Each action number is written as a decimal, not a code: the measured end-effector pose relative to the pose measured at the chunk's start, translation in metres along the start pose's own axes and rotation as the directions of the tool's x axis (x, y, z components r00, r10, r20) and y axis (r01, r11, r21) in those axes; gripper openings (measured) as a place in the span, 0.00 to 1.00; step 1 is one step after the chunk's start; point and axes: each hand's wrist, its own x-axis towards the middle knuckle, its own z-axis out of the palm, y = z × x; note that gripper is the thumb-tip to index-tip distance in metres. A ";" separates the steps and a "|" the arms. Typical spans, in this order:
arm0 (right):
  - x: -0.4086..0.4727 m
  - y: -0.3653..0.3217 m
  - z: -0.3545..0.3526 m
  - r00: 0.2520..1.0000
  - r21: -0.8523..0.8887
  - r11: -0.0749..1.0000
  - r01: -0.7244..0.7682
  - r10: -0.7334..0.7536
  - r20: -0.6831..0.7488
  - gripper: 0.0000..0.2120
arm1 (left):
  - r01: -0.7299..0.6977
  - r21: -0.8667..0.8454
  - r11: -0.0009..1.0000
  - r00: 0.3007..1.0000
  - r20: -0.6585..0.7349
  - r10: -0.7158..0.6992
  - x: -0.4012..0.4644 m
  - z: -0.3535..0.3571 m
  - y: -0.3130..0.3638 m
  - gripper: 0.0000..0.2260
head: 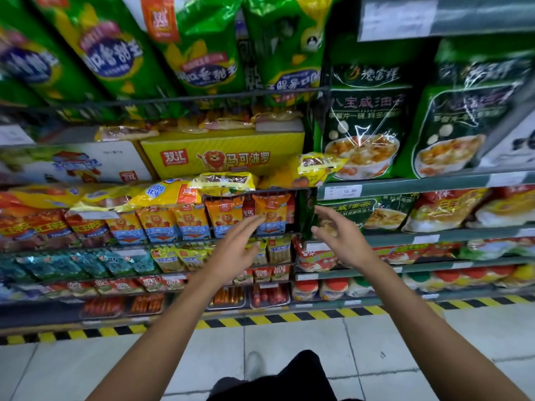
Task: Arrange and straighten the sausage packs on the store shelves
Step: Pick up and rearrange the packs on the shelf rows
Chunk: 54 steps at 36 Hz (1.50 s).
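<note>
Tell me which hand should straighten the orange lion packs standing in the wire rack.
Left. The left hand is open with fingertips already at the orange lion packs; the right hand hovers farther right, before green bags.

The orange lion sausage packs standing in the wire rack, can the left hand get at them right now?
Probably yes. The left hand is open and empty, fingertips right in front of the orange lion packs, with nothing between them.
</note>
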 end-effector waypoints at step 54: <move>0.073 -0.021 -0.042 0.959 0.638 0.733 0.236 -0.069 -0.275 0.27 | -0.199 -0.262 0.944 0.669 -0.740 -0.065 0.110 -0.009 0.125 0.22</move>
